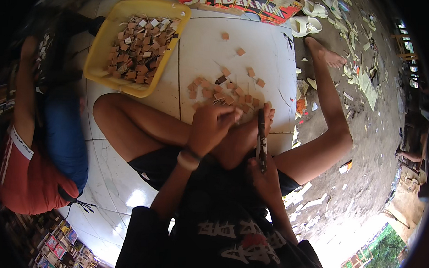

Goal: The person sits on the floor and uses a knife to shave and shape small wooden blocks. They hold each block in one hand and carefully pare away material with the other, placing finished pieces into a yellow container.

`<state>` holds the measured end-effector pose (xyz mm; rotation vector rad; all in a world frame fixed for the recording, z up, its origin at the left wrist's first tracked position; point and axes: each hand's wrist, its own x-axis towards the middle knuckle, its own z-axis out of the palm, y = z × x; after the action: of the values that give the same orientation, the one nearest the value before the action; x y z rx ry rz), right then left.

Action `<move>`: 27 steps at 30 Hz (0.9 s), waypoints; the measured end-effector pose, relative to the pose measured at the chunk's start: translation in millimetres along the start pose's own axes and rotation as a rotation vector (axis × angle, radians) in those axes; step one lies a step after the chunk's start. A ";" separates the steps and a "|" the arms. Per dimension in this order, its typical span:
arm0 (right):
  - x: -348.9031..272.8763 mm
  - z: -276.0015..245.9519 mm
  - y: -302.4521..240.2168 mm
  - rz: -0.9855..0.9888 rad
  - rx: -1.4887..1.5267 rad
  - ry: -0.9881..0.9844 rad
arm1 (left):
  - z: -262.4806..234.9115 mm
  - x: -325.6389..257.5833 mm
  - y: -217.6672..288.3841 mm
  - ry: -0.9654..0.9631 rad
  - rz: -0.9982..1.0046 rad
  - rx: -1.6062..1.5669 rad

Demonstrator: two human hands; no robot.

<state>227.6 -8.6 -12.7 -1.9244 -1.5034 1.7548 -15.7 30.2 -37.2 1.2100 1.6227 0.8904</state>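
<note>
My left hand (212, 129) is over my crossed legs, its fingers curled together in a pinch at the near edge of a loose pile of small brown square pieces (218, 92). Whatever lies between those fingertips is too small to make out. Thin pale sticks or wires poke out from some of the squares. In my right hand (264, 177) a long, narrow dark tool (262, 136) with worn pale patches points away from me, its far end beside my foot. Its exact kind cannot be told.
A yellow plastic basin (95, 64) full of similar brown and white squares stands at the far left on white floor tiles (145, 179). Printed red cardboard (258, 9) lies at the back. Pale sandals (306, 26) and scraps cover the dirt at right. Another person (35, 174) sits at left.
</note>
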 end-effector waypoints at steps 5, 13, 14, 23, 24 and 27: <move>-1.0 -11.8 1.9 -0.043 0.211 -0.066 | 4.5 65.5 -33.4 0.498 0.041 -0.192; -1.5 -10.3 -0.9 -0.075 0.241 -0.084 | -15.0 67.7 -84.8 0.430 0.018 0.558; -1.4 -10.2 -0.6 -0.073 0.247 -0.087 | -15.8 65.5 -85.5 0.379 -0.016 0.521; -1.6 -8.7 -16.4 -0.195 0.090 -0.107 | -26.4 32.0 -28.4 0.450 0.110 0.043; -3.5 -6.9 -20.4 -0.221 0.071 -0.099 | -24.8 25.3 -18.2 0.432 0.129 -0.053; -9.8 -1.8 -32.1 -0.244 0.081 -0.110 | -18.6 10.3 7.4 0.419 0.232 0.078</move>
<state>212.9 1.1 15.9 -1.5551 -1.5976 1.8056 -32.0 41.4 -26.5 1.3489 1.8828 1.3060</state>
